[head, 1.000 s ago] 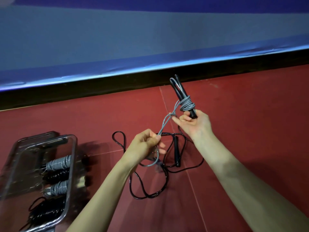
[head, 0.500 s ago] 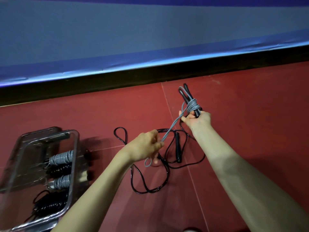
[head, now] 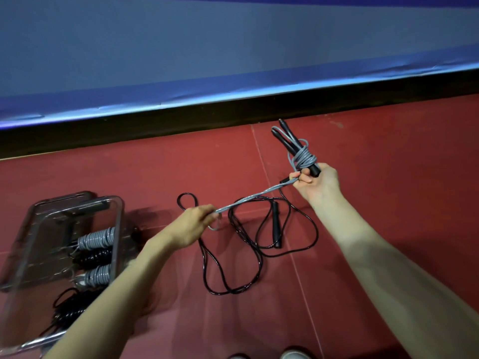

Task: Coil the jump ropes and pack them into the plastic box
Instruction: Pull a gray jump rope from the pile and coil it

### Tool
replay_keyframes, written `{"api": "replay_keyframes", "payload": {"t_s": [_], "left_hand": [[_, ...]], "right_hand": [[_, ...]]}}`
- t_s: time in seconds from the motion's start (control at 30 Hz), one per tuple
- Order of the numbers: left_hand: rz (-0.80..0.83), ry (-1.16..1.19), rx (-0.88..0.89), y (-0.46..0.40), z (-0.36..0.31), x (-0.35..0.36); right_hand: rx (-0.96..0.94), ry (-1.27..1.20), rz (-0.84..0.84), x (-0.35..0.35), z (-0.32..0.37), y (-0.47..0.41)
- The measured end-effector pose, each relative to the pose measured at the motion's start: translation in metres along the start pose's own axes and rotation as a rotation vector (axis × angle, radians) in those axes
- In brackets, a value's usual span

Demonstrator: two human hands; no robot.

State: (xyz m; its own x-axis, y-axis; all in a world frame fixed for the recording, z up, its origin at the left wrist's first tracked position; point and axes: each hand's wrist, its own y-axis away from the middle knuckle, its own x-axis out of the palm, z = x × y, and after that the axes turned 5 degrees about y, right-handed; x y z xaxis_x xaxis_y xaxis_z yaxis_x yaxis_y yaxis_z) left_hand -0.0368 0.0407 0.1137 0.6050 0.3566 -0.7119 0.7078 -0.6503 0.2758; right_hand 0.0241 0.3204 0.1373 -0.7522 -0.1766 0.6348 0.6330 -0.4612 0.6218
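My right hand (head: 317, 183) grips the two black handles of a grey jump rope (head: 303, 156), which point up and away; a few turns of grey cord are wound round them. The doubled free cord runs taut down-left to my left hand (head: 193, 225), which pinches it near its looped end. A black jump rope (head: 255, 244) lies loose on the red floor between my arms, one handle showing. The clear plastic box (head: 118, 229) stands at the left and holds several coiled grey and black ropes.
A dark skirting strip (head: 181, 120) and a blue padded wall run across the back. The box's clear lid (head: 64, 200) lies behind the box. The toes of two shoes (head: 290, 354) show at the bottom edge.
My left hand has pulled the grey cord out to the left and it is now taut. My right hand with the handles has shifted slightly right.
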Motion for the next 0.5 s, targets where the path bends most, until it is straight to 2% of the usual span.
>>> {"api": "replay_keyframes", "payload": {"t_s": [0.07, 0.23, 0.4, 0.5], "left_hand": [[-0.001, -0.011, -0.016, -0.005, 0.001, -0.004], [0.070, -0.209, -0.091, -0.018, 0.006, 0.001], [0.059, -0.245, -0.179, -0.015, 0.027, 0.012], [-0.028, -0.115, -0.151, -0.009, 0.037, 0.013]], "right_hand": [[-0.007, 0.024, 0.000, 0.001, -0.001, 0.000], [-0.035, 0.097, -0.008, -0.006, 0.000, -0.001], [-0.081, 0.179, -0.004, -0.011, 0.006, -0.003], [-0.082, 0.237, -0.005, -0.014, 0.002, -0.005]]}}
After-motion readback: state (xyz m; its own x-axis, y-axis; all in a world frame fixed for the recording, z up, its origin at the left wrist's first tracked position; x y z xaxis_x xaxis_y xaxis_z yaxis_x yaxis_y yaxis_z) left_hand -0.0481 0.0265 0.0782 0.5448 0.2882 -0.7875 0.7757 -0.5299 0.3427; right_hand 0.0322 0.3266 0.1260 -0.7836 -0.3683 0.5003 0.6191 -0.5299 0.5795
